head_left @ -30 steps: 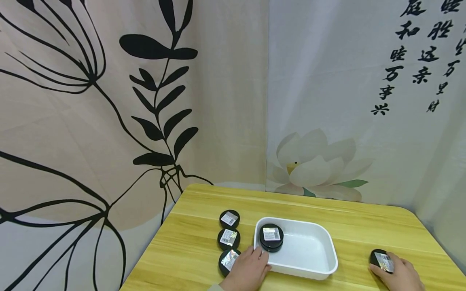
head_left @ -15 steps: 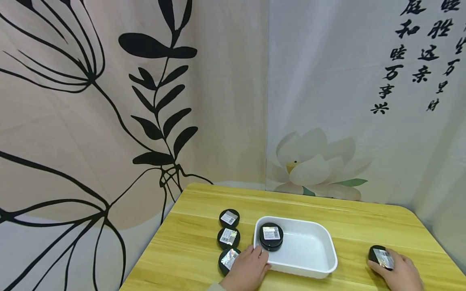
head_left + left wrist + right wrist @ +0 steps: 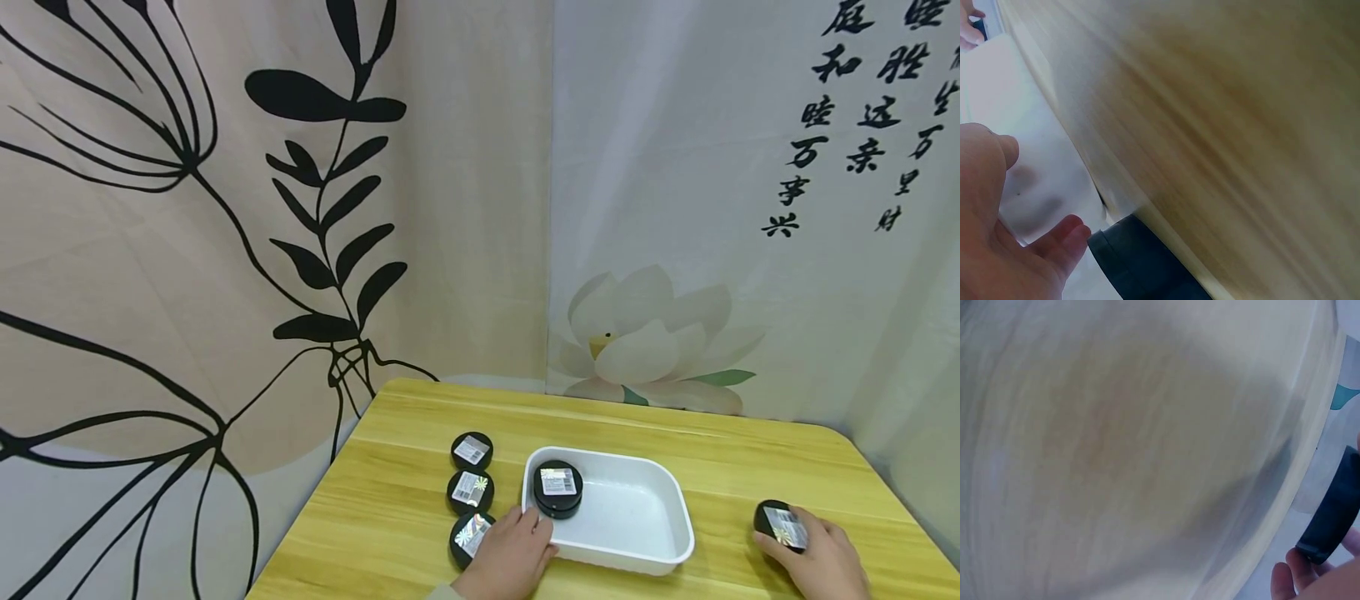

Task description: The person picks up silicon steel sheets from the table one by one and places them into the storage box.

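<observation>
In the head view, my left hand (image 3: pixel 512 552) holds the near left corner of a white rectangular tray (image 3: pixel 637 560). The left wrist view has its thumb and fingers spread along the tray's outer wall, beside a black round container. A flat round black container (image 3: pixel 780 527) with a silver label is gripped by my right hand (image 3: pixel 823 554), right of the tray. Its dark rim also shows between the fingers in the right wrist view. Inside the tray's left end sits another black container (image 3: pixel 558 487), apparently on top of a second one.
Left of the tray, three labelled black containers stand in a column: the far one (image 3: pixel 472 451), the middle one (image 3: pixel 470 492) and the near one (image 3: pixel 468 537), partly behind my left hand. All rest on a yellow wood-grain table (image 3: pixel 720 433). A printed curtain (image 3: pixel 465 208) hangs behind.
My right hand has shifted slightly left and away from me with its black container. The left hand, the tray and the other containers stay where they were.
</observation>
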The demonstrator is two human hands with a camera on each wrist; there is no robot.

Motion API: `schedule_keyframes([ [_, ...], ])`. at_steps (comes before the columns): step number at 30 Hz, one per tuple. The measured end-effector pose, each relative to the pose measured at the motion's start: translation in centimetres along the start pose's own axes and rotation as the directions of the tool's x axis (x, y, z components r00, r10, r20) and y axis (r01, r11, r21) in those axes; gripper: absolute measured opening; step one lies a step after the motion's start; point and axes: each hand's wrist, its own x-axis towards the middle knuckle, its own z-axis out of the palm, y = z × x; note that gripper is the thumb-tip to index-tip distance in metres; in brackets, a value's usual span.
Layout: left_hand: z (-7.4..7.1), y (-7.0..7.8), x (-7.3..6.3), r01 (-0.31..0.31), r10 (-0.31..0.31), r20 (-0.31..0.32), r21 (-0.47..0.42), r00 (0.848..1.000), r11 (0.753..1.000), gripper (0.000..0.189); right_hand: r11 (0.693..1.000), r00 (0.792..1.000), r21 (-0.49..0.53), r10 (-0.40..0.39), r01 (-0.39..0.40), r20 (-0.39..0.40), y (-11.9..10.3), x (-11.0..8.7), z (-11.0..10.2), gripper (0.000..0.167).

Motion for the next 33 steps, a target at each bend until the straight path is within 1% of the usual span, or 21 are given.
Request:
schedule_keyframes([
  [2,-0.1,0.0,0.0,0.002,-0.002,0.005,-0.005,1.0,1.0,0.025,1.0,1.0,0.003,0.002,-0.002,-0.002,-0.1,0.0,-0.1,0.107],
  [6,-0.1,0.0,0.0,-0.001,0.001,-0.009,0.0,1.0,1.0,0.024,1.0,1.0,0.0,0.001,-0.001,-0.013,-0.4,0.0,-0.2,0.107],
  [13,0.3,-0.1,-0.1,-0.022,0.024,-0.059,0.037,0.998,0.999,0.024,1.0,0.999,0.006,-0.013,0.014,-0.041,-1.3,-0.2,-0.4,0.107],
  [20,0.2,0.0,-0.1,-0.029,0.032,-0.086,0.047,0.996,0.998,0.024,1.0,0.997,0.02,-0.021,0.023,-0.077,-2.8,-0.5,-0.6,0.107],
  [23,0.1,0.0,-0.1,-0.023,0.025,-0.061,0.029,0.998,0.999,0.024,0.998,0.993,0.027,-0.052,0.055,-0.104,-3.5,-0.7,-0.7,0.105],
  [27,0.1,0.0,0.0,-0.011,0.011,-0.031,0.008,0.999,1.0,0.025,0.996,0.992,0.035,-0.075,0.079,-0.105,-4.4,-0.8,-1.0,0.104],
  [30,0.0,0.0,-0.1,-0.013,0.014,-0.043,0.016,0.999,1.0,0.025,0.996,0.993,0.043,-0.071,0.076,-0.097,-4.9,-0.8,-1.0,0.106],
  [33,0.0,0.0,-0.1,-0.017,0.018,-0.05,0.023,0.999,1.0,0.024,0.995,0.99,0.051,-0.08,0.086,-0.114,-5.5,-0.9,-1.0,0.106],
])
